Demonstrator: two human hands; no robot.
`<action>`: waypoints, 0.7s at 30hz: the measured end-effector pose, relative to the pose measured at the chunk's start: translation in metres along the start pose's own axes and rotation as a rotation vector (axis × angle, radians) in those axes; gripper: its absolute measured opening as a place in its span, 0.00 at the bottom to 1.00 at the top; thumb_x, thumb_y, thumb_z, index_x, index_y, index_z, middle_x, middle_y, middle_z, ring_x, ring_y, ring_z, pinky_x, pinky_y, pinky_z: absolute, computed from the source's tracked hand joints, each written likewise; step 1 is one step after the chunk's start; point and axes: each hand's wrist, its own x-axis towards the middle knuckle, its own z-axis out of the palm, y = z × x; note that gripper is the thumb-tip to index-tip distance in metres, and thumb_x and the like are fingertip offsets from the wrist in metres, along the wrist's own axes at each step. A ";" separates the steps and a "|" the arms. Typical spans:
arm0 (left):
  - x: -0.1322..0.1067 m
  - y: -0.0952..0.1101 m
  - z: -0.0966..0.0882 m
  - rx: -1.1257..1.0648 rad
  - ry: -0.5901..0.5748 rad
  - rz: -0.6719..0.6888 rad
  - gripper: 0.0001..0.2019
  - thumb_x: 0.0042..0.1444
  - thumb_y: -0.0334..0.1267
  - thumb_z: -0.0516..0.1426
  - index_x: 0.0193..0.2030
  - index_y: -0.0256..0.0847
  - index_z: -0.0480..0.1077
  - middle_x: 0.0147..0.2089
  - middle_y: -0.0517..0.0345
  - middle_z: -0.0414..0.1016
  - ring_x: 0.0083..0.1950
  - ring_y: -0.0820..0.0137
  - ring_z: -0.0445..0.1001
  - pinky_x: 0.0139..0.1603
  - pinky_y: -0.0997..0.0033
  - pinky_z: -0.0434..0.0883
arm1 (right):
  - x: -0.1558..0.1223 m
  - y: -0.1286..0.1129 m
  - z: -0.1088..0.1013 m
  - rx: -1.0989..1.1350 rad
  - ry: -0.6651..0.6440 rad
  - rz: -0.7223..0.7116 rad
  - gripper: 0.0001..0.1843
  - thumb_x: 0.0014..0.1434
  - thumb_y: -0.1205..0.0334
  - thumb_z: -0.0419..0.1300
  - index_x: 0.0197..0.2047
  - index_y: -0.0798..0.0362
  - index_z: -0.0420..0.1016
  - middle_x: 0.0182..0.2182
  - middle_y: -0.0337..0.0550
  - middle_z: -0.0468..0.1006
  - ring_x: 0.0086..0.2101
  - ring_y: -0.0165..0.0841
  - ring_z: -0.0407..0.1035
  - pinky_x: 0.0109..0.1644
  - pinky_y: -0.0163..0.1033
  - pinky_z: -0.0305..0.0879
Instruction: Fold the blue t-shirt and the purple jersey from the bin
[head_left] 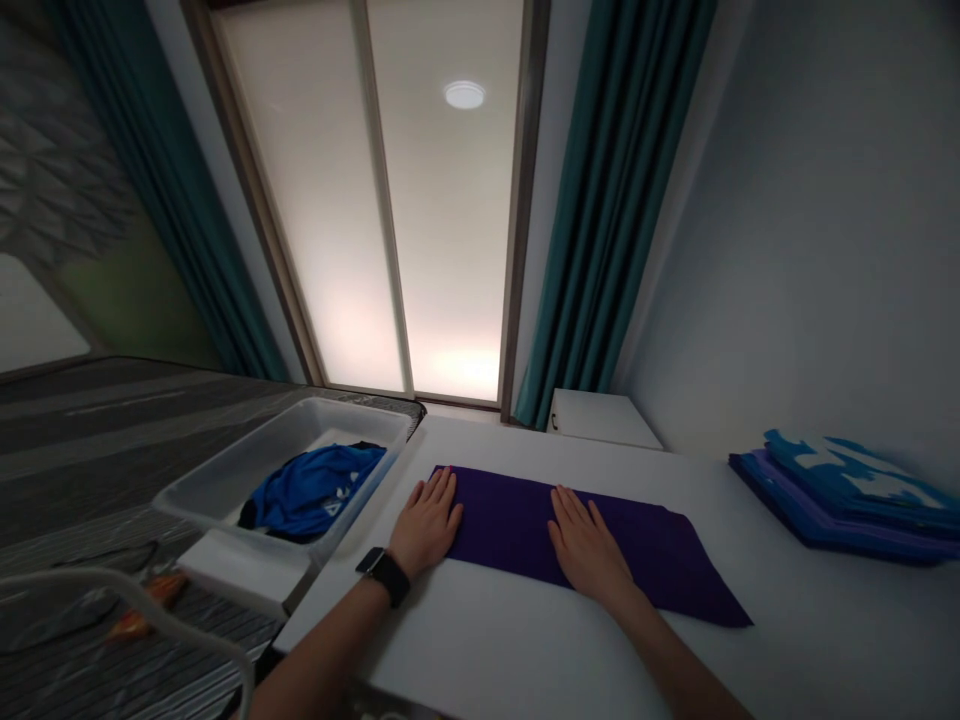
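Observation:
A dark purple cloth (pixel 502 520), folded into a long flat strip, lies across the white table (pixel 480 640). My left hand (pixel 427 520) rests flat on the cloth's left end, fingers stretched out, with a black watch (pixel 384 576) on the wrist. Flat on the middle of the strip lies my right hand (pixel 589 550), its fingers extended and slightly apart. To the right of my right hand the cloth runs on to a pointed near corner. Neither hand grips the fabric; both press on it from above.
A clear plastic bin (pixel 217 480) with a crumpled blue garment (pixel 315 490) stands left of the table. On the right is a stack of folded blue and purple clothes (pixel 847 490). A white cabinet (pixel 600 418) stands beyond the table, near teal curtains (pixel 607 200).

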 end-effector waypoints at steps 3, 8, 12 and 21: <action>-0.009 -0.021 -0.004 0.040 -0.040 -0.029 0.26 0.67 0.38 0.40 0.69 0.30 0.55 0.71 0.43 0.54 0.71 0.59 0.53 0.68 0.52 0.55 | 0.001 0.001 0.002 -0.013 -0.006 0.007 0.33 0.66 0.56 0.37 0.70 0.63 0.51 0.68 0.51 0.51 0.67 0.38 0.44 0.69 0.51 0.39; -0.003 -0.019 -0.012 0.093 0.012 -0.059 0.26 0.64 0.34 0.42 0.68 0.32 0.56 0.71 0.44 0.54 0.72 0.59 0.52 0.69 0.49 0.50 | 0.002 0.001 0.002 -0.035 -0.028 0.011 0.33 0.67 0.56 0.36 0.70 0.65 0.50 0.69 0.50 0.49 0.68 0.38 0.43 0.70 0.51 0.39; 0.016 0.031 -0.017 0.010 0.101 0.115 0.26 0.65 0.37 0.43 0.68 0.34 0.56 0.71 0.48 0.54 0.73 0.63 0.49 0.71 0.53 0.47 | 0.001 -0.002 -0.002 -0.044 -0.038 0.023 0.33 0.67 0.56 0.36 0.70 0.63 0.50 0.69 0.49 0.49 0.68 0.37 0.43 0.70 0.50 0.38; 0.043 0.098 0.008 -0.149 -0.039 0.214 0.26 0.66 0.40 0.42 0.69 0.37 0.56 0.71 0.53 0.56 0.71 0.66 0.53 0.70 0.57 0.52 | 0.000 -0.008 -0.011 -0.050 -0.069 0.049 0.33 0.67 0.57 0.36 0.70 0.63 0.48 0.69 0.47 0.48 0.68 0.37 0.42 0.70 0.50 0.37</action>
